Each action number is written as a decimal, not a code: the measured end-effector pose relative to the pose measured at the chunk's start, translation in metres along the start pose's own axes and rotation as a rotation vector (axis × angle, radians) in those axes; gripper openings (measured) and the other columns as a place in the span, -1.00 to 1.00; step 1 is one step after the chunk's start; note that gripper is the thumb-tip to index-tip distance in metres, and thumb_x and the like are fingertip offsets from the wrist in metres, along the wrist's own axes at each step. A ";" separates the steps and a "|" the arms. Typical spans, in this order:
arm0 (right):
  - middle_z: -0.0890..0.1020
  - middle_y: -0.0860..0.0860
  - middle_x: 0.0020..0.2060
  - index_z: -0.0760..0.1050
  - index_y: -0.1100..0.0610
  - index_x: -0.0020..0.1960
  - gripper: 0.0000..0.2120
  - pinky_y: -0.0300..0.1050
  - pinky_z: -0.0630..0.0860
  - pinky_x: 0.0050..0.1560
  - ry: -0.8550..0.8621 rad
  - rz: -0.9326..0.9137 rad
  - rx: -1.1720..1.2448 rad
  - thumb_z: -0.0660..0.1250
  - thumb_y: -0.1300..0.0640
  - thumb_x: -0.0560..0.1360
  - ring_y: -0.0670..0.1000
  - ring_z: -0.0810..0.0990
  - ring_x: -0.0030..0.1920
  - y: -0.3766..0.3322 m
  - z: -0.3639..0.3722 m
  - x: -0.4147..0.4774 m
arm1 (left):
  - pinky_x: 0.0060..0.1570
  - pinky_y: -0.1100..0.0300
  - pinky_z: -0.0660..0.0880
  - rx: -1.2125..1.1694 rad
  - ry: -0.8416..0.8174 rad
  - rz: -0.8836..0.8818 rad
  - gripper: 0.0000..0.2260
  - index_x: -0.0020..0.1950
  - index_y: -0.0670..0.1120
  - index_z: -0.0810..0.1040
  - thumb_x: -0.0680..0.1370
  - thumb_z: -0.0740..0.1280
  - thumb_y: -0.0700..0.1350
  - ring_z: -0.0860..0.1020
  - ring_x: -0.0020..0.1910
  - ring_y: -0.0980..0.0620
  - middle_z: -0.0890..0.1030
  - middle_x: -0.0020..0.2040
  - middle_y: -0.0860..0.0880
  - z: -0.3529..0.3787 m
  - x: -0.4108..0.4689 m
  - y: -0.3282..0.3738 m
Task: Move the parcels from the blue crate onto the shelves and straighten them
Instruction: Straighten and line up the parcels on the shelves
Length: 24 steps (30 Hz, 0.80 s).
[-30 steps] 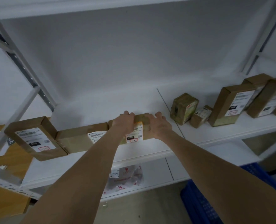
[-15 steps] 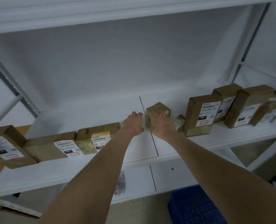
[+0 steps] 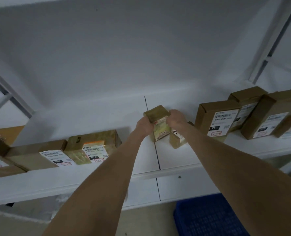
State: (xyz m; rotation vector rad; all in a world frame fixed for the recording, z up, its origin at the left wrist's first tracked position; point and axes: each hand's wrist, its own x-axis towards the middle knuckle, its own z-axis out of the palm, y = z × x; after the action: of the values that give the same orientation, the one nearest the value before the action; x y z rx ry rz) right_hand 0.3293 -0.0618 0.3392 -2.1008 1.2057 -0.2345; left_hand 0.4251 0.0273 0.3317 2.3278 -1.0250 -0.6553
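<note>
Cardboard parcel (image 3: 158, 114), L hand (image 3: 144, 125) & R hand (image 3: 176, 118) gripping sides, fingers curled

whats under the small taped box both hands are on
The white shelf: the small taped box sits over the dark seam between two boards. The left hand and right hand grip its sides, so whether its base lies flat is hidden.

Probably a parcel storeroom, white metal shelves (image 3: 175, 160), labelled cardboard parcels (image 3: 216, 120) (blue crate (image 3: 209, 217) below)
</note>
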 end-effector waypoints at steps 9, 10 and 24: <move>0.65 0.21 -0.01 0.60 0.34 0.05 -0.78 -0.08 0.52 -0.06 -0.048 0.005 0.116 0.21 0.30 0.55 0.12 0.60 -0.08 -0.019 0.019 0.013 | 0.16 -0.02 0.48 -0.210 0.033 -0.113 -0.72 0.21 -0.28 0.53 0.55 0.16 -0.31 0.52 0.19 -0.26 0.56 0.16 -0.28 -0.026 0.012 -0.024; 0.65 0.20 -0.02 0.60 0.33 0.04 -0.78 -0.08 0.52 -0.07 -0.048 0.011 0.127 0.20 0.30 0.55 0.12 0.61 -0.08 -0.019 0.019 0.013 | 0.14 0.00 0.48 -0.217 0.041 -0.109 -0.72 0.20 -0.28 0.54 0.55 0.15 -0.31 0.52 0.18 -0.24 0.57 0.16 -0.26 -0.026 0.011 -0.024; 0.33 0.17 0.25 0.40 0.17 0.30 -0.68 0.08 0.39 0.17 -0.092 -0.136 -0.390 0.19 0.19 0.56 0.20 0.38 0.25 0.017 0.006 -0.032 | 0.24 0.01 0.40 0.342 0.183 -0.083 -0.53 0.41 -0.07 0.34 0.51 0.20 -0.29 0.32 0.34 -0.15 0.25 0.41 -0.13 0.018 -0.010 0.007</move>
State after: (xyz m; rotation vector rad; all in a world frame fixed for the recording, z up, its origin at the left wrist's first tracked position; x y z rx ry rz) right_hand 0.3029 -0.0388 0.3299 -2.5029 1.1236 0.0423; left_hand 0.4047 0.0266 0.3249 2.6779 -1.0251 -0.3054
